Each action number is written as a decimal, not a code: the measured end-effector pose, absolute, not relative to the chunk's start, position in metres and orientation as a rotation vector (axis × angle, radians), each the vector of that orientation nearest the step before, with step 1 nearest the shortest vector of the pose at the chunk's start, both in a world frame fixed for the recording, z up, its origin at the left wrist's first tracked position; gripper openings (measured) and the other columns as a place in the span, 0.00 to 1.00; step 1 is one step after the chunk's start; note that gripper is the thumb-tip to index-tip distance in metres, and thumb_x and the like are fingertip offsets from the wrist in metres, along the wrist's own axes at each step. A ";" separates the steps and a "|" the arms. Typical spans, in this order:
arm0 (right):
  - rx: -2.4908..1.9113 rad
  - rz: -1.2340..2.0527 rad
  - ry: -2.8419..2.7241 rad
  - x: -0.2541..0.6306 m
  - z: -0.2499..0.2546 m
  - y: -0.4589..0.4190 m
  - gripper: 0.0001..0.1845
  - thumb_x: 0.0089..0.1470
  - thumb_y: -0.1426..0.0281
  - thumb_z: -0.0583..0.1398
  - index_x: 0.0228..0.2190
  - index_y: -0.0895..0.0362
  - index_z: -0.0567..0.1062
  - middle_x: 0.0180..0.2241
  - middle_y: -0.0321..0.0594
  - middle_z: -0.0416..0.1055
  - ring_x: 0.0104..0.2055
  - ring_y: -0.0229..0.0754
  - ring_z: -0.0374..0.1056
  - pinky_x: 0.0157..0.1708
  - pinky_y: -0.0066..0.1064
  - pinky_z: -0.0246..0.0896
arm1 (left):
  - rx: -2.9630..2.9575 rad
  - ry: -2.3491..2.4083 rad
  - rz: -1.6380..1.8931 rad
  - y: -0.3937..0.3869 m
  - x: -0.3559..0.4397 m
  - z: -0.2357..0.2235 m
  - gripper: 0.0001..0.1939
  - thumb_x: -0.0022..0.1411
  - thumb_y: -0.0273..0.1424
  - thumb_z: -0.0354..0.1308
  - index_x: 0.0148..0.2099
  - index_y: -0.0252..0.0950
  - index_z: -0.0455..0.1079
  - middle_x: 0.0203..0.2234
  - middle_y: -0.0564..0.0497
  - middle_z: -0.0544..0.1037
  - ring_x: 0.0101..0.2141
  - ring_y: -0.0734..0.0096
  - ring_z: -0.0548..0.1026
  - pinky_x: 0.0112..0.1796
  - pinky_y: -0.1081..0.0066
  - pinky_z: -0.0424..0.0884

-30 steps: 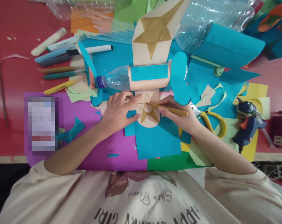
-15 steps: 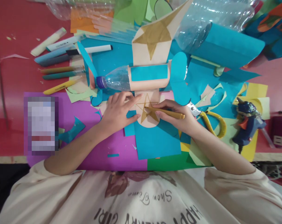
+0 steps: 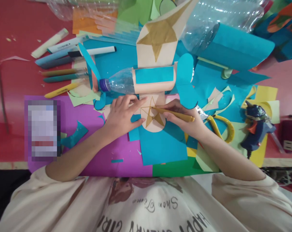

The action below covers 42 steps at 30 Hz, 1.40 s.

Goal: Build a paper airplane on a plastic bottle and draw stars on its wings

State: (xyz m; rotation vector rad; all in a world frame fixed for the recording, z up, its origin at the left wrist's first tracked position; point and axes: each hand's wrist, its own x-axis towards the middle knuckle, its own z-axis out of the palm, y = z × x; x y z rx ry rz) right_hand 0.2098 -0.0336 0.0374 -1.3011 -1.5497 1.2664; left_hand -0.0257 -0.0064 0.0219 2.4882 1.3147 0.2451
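A bottle model with a purple cap lies on its side, wrapped in cream and blue paper. One cream paper wing reaches away from it and carries a filled golden-brown star. Toward me, the nearer wing bears an outlined star whose lower points are coloured in. My right hand grips a golden-brown marker, its tip on that star's middle. My left hand lies with fingers apart, its fingertips at the nearer wing's left edge. Blue tail paper stands at the bottle's right end.
Yellow-handled scissors lie by my right wrist, with a glue gun further right. Several markers are at the left, above a blurred phone. A blue-wrapped plastic bottle sits at the back right.
The marker and my right hand have shifted slightly to the right, with the tip a little higher on the star. My left hand stays in place.
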 end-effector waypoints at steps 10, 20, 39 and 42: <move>-1.351 1.235 -1.674 0.211 0.042 -0.033 0.12 0.57 0.59 0.62 0.37 0.54 0.75 0.35 0.41 0.77 0.38 0.45 0.76 0.38 0.36 0.75 | 2.449 1.302 0.217 -0.005 -0.025 0.025 0.29 0.64 0.42 0.57 0.66 0.45 0.61 0.49 0.43 0.69 0.49 0.51 0.66 0.48 0.57 0.61; -1.284 1.241 -1.789 0.212 0.044 -0.032 0.09 0.57 0.63 0.62 0.34 0.55 0.77 0.32 0.40 0.79 0.34 0.43 0.75 0.32 0.33 0.72 | 2.480 1.307 0.212 -0.006 -0.024 0.025 0.30 0.63 0.40 0.58 0.66 0.42 0.62 0.49 0.42 0.70 0.49 0.51 0.67 0.47 0.57 0.61; -1.310 1.196 -1.607 0.211 0.039 -0.036 0.12 0.57 0.59 0.62 0.36 0.55 0.75 0.36 0.43 0.79 0.42 0.46 0.77 0.43 0.37 0.74 | 2.459 1.311 0.227 -0.006 -0.025 0.023 0.30 0.63 0.42 0.58 0.66 0.45 0.61 0.49 0.42 0.70 0.49 0.51 0.67 0.46 0.58 0.61; -1.307 1.220 -1.627 0.211 0.039 -0.035 0.10 0.57 0.61 0.62 0.36 0.55 0.75 0.37 0.42 0.79 0.42 0.46 0.77 0.43 0.37 0.75 | 2.455 1.305 0.237 -0.006 -0.025 0.023 0.30 0.63 0.42 0.58 0.66 0.46 0.61 0.49 0.43 0.70 0.50 0.51 0.67 0.47 0.58 0.61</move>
